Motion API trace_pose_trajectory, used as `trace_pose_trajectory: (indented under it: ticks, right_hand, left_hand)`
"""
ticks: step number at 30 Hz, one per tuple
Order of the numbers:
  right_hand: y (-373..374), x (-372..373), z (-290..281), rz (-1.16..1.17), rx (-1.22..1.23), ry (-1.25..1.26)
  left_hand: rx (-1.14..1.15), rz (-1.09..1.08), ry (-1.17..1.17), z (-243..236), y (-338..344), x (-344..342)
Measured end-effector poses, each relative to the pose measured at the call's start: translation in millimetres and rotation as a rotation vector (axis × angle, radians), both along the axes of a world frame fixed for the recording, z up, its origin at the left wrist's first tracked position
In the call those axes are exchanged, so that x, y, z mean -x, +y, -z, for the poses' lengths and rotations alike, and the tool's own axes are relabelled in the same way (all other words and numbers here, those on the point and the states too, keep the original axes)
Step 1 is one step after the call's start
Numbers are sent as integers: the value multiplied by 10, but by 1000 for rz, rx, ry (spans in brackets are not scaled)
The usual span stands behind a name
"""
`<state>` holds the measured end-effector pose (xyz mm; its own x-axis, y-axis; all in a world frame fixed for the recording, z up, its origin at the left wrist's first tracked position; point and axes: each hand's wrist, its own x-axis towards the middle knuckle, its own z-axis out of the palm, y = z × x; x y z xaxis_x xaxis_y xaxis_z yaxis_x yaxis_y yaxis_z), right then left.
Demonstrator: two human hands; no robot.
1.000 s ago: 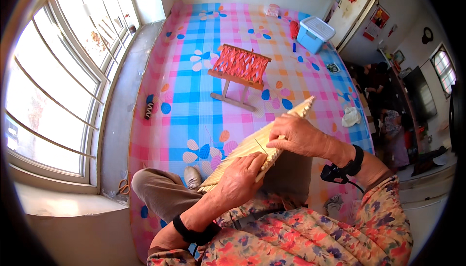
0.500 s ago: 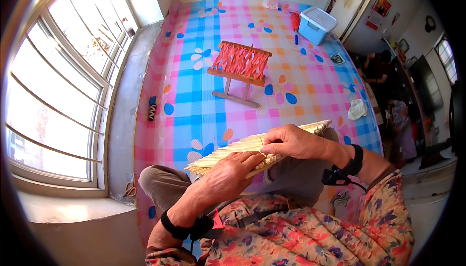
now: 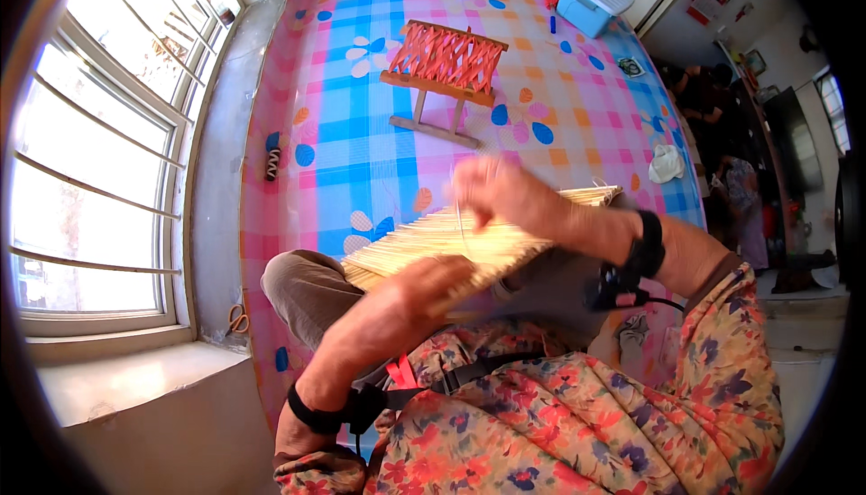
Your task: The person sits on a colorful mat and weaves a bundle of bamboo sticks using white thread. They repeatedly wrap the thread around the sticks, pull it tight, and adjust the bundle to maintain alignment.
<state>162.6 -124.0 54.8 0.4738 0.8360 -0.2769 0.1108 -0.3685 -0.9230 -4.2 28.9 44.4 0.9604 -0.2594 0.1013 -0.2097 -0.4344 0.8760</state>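
Note:
A panel of pale, thin stalks [image 3: 406,244], laid side by side, rests slanting across my lap. My left hand [image 3: 419,292] is closed on its near edge, its fingers partly blurred. Above the panel my right hand [image 3: 514,193] is raised and smeared by motion, its fingers drawn together. A thin pale thread [image 3: 462,222] runs in a curve from these fingers down to the stalks near my left hand. Whether a needle is in the right fingers is too blurred to see.
Ahead on the checked, flowered sheet [image 3: 352,107] stands a small wooden stool [image 3: 446,66] with a woven red seat. Farther right is a blue lidded box [image 3: 586,8]. A white cloth [image 3: 666,164] lies at the right, scissors [image 3: 238,318] on the left sill. People [image 3: 708,98] are at the far right.
My right hand has lifted up and away from the panel's near edge, drawing out the thread. My left hand stays at the edge. The view has tilted down somewhat.

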Motion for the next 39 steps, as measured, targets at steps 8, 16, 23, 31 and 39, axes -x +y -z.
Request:
trace_pose_trajectory:
  ticks: [8, 16, 23, 31, 39]
  right_hand:
    - [173, -85, -314, 267, -432, 669]
    - [-1163, -2903, -991, 768, -857, -118]
    - [159, -771, -348, 71, -135, -175]
    - [709, 78, 299, -541, 122, -122]
    - [707, 97, 325, -453, -6, -34]
  left_hand:
    - [33, -96, 40, 167, 301, 72]
    - [91, -153, 91, 236, 767, 126]
    - [91, -187, 217, 252, 983, 160]
    - [56, -204, 153, 293, 920, 200]
    - [88, -202, 170, 299, 939, 242]
